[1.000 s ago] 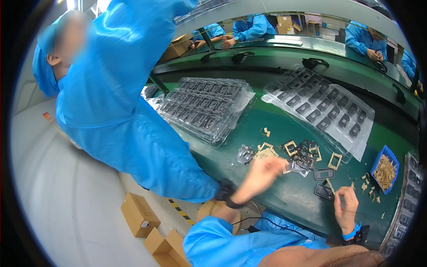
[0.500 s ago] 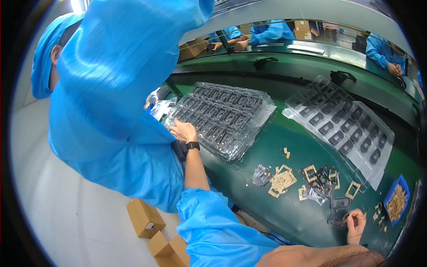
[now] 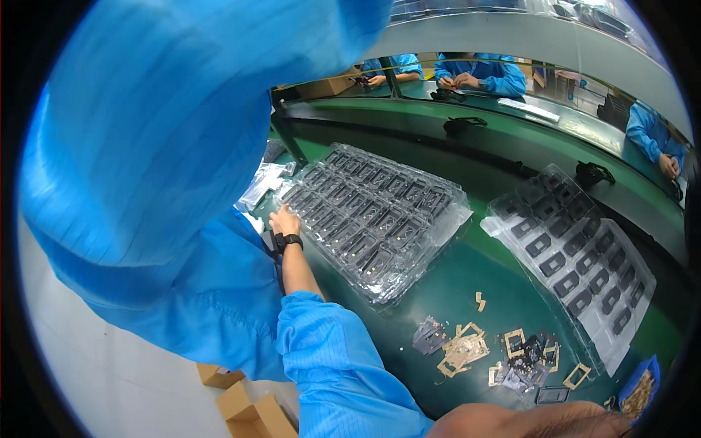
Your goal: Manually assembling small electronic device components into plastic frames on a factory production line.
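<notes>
My left hand (image 3: 283,221), with a dark watch on its wrist, is at the left edge of a stack of clear plastic trays (image 3: 380,296). Its fingers are bent over the tray edge and look closed on it, though the fingertips are small. Rows of black rectangular housings (image 3: 356,245) with openings fill the top tray. My right hand is out of the picture. Skin and hair at the lower edge cover the area near a lone black frame (image 3: 553,395).
A co-worker's blue sleeve (image 3: 175,131) fills the upper left, close to my left arm. Tan frames (image 3: 465,349) and dark plates (image 3: 429,336) lie in loose piles. More housings sit on a second tray (image 3: 621,350). A blue bin (image 3: 650,376) holds small tan pieces. Cardboard boxes (image 3: 252,416) stand on the floor.
The view has tilted, so the table's things sit lower in it. My left hand has shifted back to the tray's outer edge. My right hand has dropped out of view.
</notes>
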`<state>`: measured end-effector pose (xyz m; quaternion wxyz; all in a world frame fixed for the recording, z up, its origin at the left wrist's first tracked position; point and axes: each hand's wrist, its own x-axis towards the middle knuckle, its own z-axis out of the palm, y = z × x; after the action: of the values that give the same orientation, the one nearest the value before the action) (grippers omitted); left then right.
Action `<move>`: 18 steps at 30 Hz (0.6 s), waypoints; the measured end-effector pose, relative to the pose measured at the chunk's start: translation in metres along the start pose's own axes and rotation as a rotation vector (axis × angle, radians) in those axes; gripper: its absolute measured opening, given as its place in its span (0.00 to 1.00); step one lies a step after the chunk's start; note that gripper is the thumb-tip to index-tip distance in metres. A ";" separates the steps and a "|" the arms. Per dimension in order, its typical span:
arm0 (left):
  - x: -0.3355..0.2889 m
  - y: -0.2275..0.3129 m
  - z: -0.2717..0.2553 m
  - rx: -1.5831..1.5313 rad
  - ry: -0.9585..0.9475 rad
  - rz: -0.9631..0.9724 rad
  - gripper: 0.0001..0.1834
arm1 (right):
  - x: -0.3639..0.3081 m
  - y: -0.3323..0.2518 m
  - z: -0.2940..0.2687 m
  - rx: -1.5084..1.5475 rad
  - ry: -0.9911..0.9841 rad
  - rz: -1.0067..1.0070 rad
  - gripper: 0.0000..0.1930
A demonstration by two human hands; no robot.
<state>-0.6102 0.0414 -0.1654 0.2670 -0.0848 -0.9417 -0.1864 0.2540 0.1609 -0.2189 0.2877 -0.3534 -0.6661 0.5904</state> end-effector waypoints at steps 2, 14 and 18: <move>0.004 -0.003 0.003 0.010 -0.044 0.001 0.25 | -0.002 -0.002 0.002 -0.017 0.005 0.020 0.03; 0.007 0.049 0.018 -0.136 -0.271 0.083 0.28 | 0.004 0.018 -0.022 -0.243 -0.138 -0.375 0.02; 0.015 -0.043 0.004 0.053 -0.007 0.149 0.22 | 0.015 0.000 0.001 -0.107 -0.112 -0.100 0.02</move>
<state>-0.6353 0.0048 -0.1736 0.2790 -0.1484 -0.9383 -0.1406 0.2442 0.1719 -0.2192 0.2598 -0.3012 -0.7285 0.5578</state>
